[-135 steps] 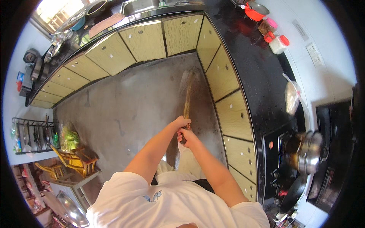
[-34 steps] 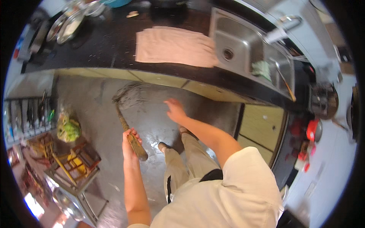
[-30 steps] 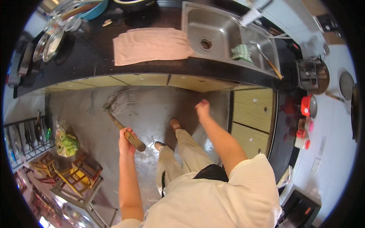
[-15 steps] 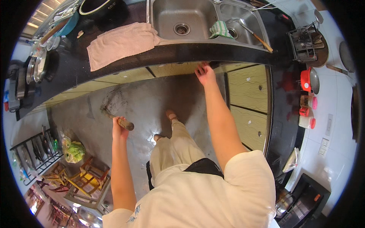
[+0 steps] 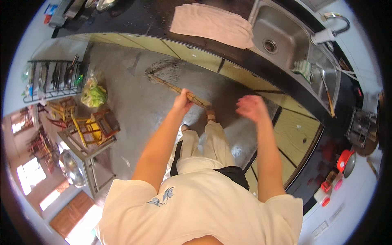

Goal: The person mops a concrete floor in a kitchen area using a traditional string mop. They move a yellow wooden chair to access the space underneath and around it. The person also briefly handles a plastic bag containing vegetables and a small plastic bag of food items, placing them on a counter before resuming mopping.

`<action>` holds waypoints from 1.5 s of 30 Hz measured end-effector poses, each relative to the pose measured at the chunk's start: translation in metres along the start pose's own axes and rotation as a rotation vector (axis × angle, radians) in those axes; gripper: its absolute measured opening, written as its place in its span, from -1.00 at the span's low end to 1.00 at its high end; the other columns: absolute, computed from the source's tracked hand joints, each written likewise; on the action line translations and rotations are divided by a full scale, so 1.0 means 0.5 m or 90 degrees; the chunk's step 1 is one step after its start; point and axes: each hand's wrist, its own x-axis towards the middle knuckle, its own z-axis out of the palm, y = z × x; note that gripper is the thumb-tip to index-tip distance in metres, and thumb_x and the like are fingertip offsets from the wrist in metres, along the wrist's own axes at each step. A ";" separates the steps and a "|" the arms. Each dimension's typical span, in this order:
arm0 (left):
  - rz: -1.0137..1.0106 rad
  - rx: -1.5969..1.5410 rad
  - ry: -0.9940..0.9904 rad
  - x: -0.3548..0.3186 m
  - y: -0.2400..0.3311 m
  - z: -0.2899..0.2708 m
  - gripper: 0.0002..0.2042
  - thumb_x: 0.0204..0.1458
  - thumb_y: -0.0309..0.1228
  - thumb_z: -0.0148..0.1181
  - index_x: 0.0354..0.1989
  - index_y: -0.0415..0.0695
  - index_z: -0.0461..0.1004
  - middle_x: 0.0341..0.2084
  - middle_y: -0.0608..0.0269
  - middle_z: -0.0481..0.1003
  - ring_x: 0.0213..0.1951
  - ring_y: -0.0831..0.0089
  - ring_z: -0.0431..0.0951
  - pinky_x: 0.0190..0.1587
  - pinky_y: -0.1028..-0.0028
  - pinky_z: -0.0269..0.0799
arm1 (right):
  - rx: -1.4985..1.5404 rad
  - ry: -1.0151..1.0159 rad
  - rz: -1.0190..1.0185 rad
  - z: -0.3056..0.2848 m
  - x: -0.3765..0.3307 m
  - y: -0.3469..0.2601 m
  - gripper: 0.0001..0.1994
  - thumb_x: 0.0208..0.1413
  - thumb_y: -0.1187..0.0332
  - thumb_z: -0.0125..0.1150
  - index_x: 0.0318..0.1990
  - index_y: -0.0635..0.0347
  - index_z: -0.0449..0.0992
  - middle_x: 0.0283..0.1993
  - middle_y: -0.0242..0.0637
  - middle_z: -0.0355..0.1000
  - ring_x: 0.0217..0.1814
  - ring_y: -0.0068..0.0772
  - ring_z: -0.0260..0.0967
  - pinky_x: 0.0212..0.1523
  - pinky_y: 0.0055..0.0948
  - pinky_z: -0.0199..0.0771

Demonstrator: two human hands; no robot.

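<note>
My left hand (image 5: 183, 102) is closed around the wooden handle of a mop (image 5: 199, 100), close to its upper end. The handle slants away to the far left, where the dark, stringy mop head (image 5: 167, 70) lies spread on the grey floor. Right of the handle's end, my right hand (image 5: 252, 108) hangs in the air. It is slightly blurred, its fingers loosely extended, and nothing shows in it. Between the two hands, the handle's top end sits above my right foot (image 5: 210, 115).
Yellow cabinets (image 5: 196, 57) under a black counter edge the floor ahead and right. A pink towel (image 5: 212, 25) lies beside the steel sink (image 5: 281, 34). To the left are a bagged green vegetable (image 5: 94, 96), small wooden chairs (image 5: 92, 126), a knife rack (image 5: 55, 79) and a metal-framed table (image 5: 87, 151).
My view has turned left. The mop handle has swung from pointing toward me to slanting right, still in my left hand. My right hand has drawn back from the cabinet fronts.
</note>
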 end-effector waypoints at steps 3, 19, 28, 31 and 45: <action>-0.002 -0.005 -0.015 -0.003 -0.044 0.013 -0.78 -0.06 -0.26 0.05 -0.37 -0.18 0.39 -0.48 0.20 0.41 -0.42 0.37 0.43 -0.34 0.35 0.40 | -0.062 -0.191 0.318 0.250 -0.046 0.076 -0.51 0.06 -0.06 -0.02 -0.24 0.30 0.42 -0.26 -0.05 0.42 -0.19 -0.19 0.41 -0.25 -0.26 0.45; 0.006 0.028 0.153 0.040 0.035 -0.136 -0.78 0.01 -0.30 0.06 -0.30 -0.20 0.31 -0.48 0.19 0.45 -0.43 0.34 0.52 -0.41 0.38 0.46 | -0.572 -0.061 0.221 0.417 0.188 0.323 -0.87 -0.20 0.56 0.12 -0.50 0.21 0.28 -0.69 -0.37 0.18 -0.79 -0.58 0.06 -0.84 -0.57 -0.07; 0.016 -0.159 0.138 0.077 0.336 -0.314 -0.79 0.00 -0.30 0.08 -0.43 -0.22 0.37 -0.56 0.16 0.43 -0.53 0.37 0.44 -0.41 0.39 0.41 | -0.680 -0.055 0.256 0.775 0.386 0.439 -0.92 -0.16 0.50 0.07 -0.57 0.21 0.29 -0.74 -0.36 0.17 -0.78 -0.50 0.10 -0.79 -0.49 0.03; 0.069 -0.131 0.096 0.129 0.432 -0.380 -0.78 -0.01 -0.29 0.08 -0.45 -0.23 0.38 -0.58 0.17 0.43 -0.56 0.37 0.43 -0.42 0.41 0.39 | -0.751 -0.083 0.285 0.882 0.457 0.446 -0.91 -0.10 0.51 0.03 -0.56 0.18 0.27 -0.68 -0.40 0.17 -0.72 -0.59 0.09 -0.76 -0.58 0.05; 0.120 -0.213 0.146 0.257 0.957 -0.679 -0.80 0.01 -0.36 0.03 -0.48 -0.29 0.37 -0.60 0.14 0.43 -0.59 0.37 0.43 -0.52 0.37 0.39 | -0.871 -0.077 0.344 1.471 0.734 0.562 -0.92 -0.09 0.52 -0.01 -0.51 0.15 0.24 -0.66 -0.44 0.14 -0.71 -0.59 0.06 -0.70 -0.59 0.09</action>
